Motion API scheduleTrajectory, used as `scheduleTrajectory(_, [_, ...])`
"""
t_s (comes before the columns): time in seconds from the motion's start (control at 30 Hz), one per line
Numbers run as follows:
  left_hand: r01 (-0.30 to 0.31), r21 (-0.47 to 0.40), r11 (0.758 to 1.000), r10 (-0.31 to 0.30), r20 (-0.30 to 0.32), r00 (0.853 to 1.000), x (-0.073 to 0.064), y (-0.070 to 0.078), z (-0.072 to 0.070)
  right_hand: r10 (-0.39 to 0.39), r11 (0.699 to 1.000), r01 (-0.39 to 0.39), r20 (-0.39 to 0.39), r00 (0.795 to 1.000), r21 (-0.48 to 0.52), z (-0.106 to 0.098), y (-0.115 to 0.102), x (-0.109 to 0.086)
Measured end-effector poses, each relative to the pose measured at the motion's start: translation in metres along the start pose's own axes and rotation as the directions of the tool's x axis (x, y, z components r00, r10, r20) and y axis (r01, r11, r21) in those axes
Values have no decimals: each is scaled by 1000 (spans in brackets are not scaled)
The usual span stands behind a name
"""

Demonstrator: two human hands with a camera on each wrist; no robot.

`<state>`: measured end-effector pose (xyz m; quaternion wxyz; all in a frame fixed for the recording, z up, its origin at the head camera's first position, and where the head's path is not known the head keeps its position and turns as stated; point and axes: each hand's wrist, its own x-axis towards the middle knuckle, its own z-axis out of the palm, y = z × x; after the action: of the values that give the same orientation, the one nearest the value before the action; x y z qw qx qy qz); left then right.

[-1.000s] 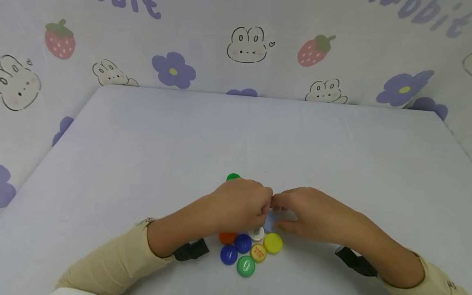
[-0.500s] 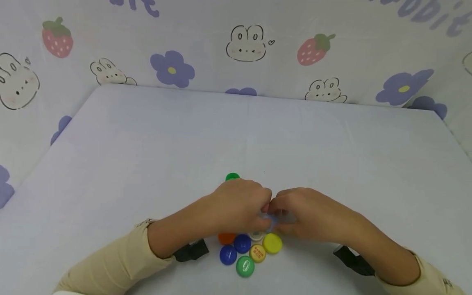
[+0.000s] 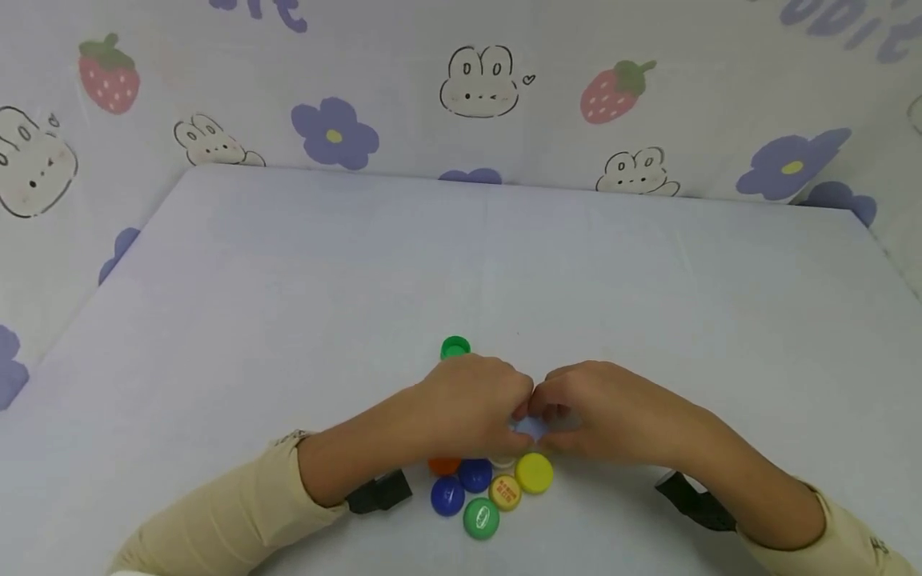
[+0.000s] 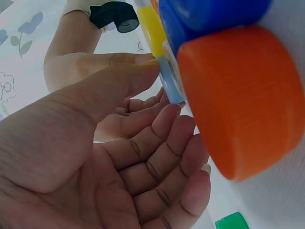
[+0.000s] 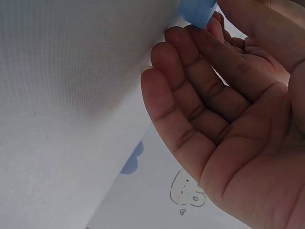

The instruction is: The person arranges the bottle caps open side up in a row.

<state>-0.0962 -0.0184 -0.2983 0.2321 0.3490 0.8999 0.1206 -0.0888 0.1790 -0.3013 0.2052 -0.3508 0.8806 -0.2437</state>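
Observation:
My left hand [image 3: 471, 404] and right hand [image 3: 605, 412] meet over the middle of a group of plastic bottle caps. Between them is a light blue bottle cap [image 3: 531, 429], pinched from both sides by curled fingers and thumbs. In the left wrist view, the left thumb presses on this light blue cap [image 4: 168, 82], with the index fingertip at its lower edge. The right wrist view shows the light blue cap [image 5: 197, 12] between right thumb and index finger. A white cap [image 3: 502, 462] is mostly hidden under the left thumb. A yellow cap [image 3: 534, 473] lies just in front of the right thumb.
Near the hands lie an orange cap [image 3: 443, 466], two blue caps [image 3: 447, 495], a small yellow cap with red print [image 3: 505, 492] and a green cap [image 3: 481, 518]. Another green cap [image 3: 455, 347] sits behind the left hand. A printed cloth [image 3: 403, 88] hangs behind the white table [image 3: 324, 256].
The right thumb and fingers have closed in on the light blue cap. The left thumb has come over the white cap, which showed more before. The other caps stay in place.

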Motion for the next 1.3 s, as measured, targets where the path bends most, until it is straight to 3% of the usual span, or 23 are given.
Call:
scheduleTrajectory(0.33, [16, -17, 1000, -16, 6, 1000, -1, 0, 1, -39, 999, 38, -8, 999, -15, 5, 0, 1])
scheduleTrajectory(0.6, [-10, -35, 999, 11, 13, 1000, 0, -1, 2, -52, 997, 51, -12, 999, -50, 5, -1, 2])
scheduleTrajectory(0.97, [-68, -104, 992, 69, 3, 998, 2, -2, 5, -36, 999, 36, 2, 999, 1, 3, 2, 1])
scheduleTrajectory(1.3, [-75, -145, 987, 74, -10, 997, 1, -5, 3, -18, 998, 18, 7, 1000, 60, -1, 3, 0])
